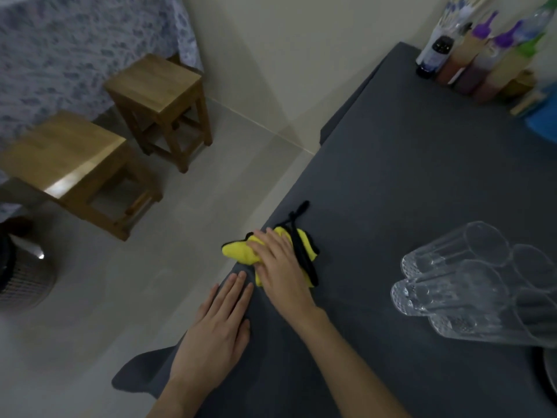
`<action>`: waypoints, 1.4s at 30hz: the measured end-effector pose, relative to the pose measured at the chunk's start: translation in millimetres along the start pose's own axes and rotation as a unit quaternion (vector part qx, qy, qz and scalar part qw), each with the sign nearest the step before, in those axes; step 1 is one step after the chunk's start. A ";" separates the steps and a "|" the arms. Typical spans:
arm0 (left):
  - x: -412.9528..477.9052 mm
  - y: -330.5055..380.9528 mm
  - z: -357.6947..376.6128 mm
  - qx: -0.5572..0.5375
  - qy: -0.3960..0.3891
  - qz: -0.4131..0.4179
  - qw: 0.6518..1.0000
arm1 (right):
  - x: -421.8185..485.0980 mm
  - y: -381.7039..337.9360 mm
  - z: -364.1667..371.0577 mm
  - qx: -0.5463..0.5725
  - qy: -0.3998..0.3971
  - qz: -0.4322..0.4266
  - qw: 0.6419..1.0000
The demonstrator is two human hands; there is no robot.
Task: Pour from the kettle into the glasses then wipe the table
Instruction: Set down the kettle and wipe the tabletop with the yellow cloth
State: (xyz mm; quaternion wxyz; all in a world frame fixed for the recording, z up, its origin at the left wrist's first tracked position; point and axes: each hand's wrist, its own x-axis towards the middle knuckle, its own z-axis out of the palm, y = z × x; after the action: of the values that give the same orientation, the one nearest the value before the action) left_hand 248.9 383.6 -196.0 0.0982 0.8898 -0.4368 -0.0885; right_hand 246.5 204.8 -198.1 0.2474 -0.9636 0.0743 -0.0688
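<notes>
Yellow cloth, soft and light, lies bunched near the glasses; right hand presses flat on it, left hand splayed flat on the bench beside it.

I count three glasses, one yellow cloth, two wooden stools, two hands, and about five bottles.

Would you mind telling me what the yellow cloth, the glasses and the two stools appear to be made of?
The cloth looks like soft, fuzzy microfibre with black edging; it bunches under the right hand. The glasses seem clear glass, possibly plastic, with a textured pattern near their bases. The stools look like light, smooth-finished wood: grain lines and a glossy highlight show.
</notes>
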 end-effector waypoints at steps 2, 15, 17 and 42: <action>0.0 -0.9 0.0 0.003 0.001 0.004 1.000 | -25.3 2.4 -8.4 0.013 -0.004 0.002 1.000; -0.2 -1.3 4.3 0.004 0.010 0.001 1.000 | -167.4 47.7 -51.7 -0.083 0.022 0.138 0.987; -0.4 -0.8 4.4 0.008 0.008 -0.002 1.000 | -164.7 54.1 -51.6 -0.093 0.019 0.139 0.986; -0.3 2.2 1.9 -0.008 0.023 -0.009 1.000 | 42.7 112.5 -53.5 -0.061 0.199 0.317 0.925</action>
State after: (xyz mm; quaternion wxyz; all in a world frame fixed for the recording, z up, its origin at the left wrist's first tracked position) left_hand 246.6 382.4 -197.3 0.1141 0.8946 -0.4260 -0.0724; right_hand 267.0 74.7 -202.4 0.1771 -0.8693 0.4280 -0.1722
